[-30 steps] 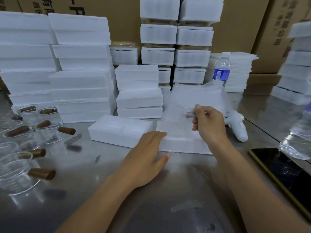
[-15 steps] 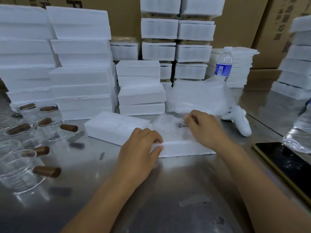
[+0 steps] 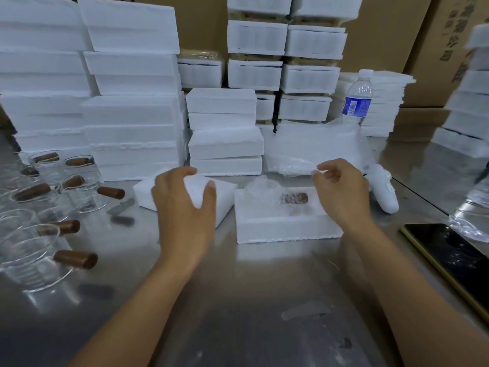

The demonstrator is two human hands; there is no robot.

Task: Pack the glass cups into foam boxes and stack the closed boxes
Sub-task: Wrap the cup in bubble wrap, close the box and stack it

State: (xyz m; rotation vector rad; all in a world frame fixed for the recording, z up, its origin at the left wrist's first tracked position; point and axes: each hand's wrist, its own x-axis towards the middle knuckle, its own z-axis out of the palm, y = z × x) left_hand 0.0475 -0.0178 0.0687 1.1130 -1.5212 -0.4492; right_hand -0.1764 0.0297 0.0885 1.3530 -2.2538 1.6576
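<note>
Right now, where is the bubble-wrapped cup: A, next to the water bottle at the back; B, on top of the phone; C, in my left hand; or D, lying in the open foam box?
D: the wrapped cup lies in the recess of the open foam box, its brown handle showing through the wrap, while the left hand curls over the foam lid beside it.

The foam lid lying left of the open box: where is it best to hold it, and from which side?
Take the foam lid from above, across its short width: fingers over the far long edge, thumb on the near one. It lies flat with straight sides, and the left hand arches over it.
</note>
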